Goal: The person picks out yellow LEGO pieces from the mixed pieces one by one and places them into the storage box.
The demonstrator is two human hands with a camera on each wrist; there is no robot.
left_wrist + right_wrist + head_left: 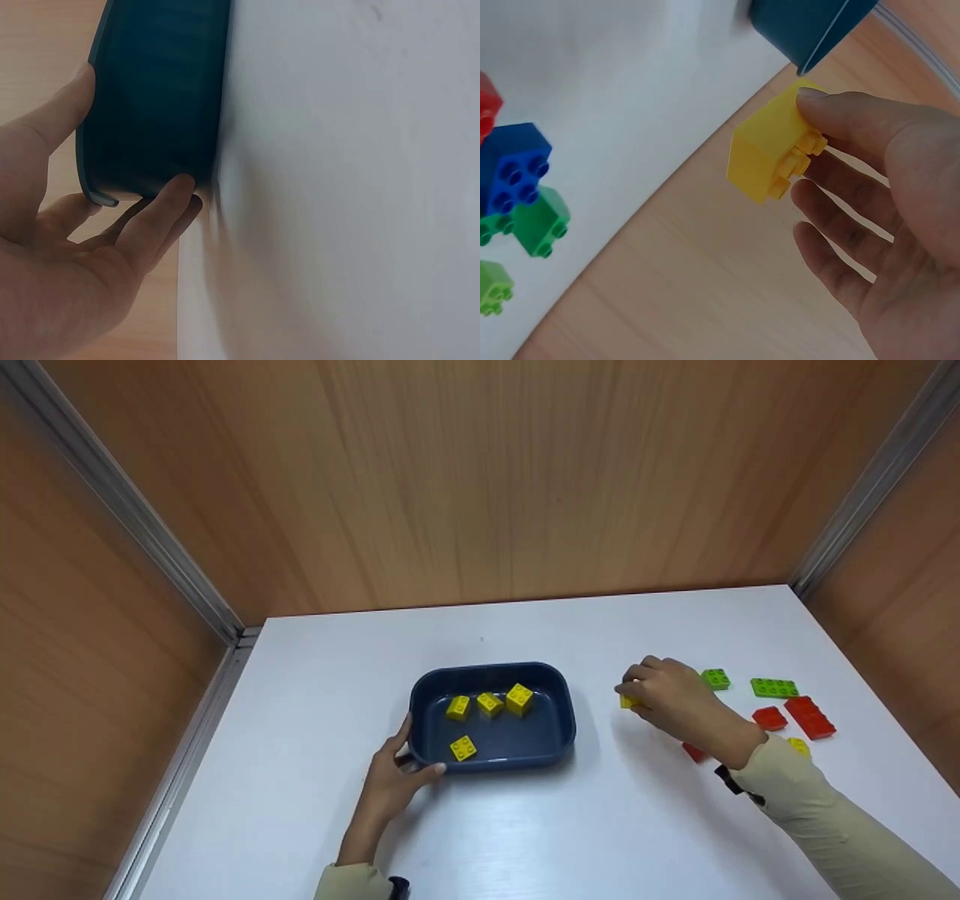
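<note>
A dark blue tray (517, 741) stands mid-table with several yellow toy building bricks in it, one of them a brick (463, 748) near its front left corner. My left hand (390, 784) holds the tray's left end, thumb at the rim and fingers against the outer wall, as the left wrist view also shows. Right of the tray, above the table, my right hand (679, 697) pinches a yellow brick (761, 146) between thumb and fingers. From the head, the hand covers most of this brick.
Right of my right hand lie green bricks (775, 688), red bricks (810, 718) and a partly hidden yellow piece (799, 747). The right wrist view also has a blue brick (514, 166). Wooden panels (525, 480) enclose the white table (300, 720) at the back and sides.
</note>
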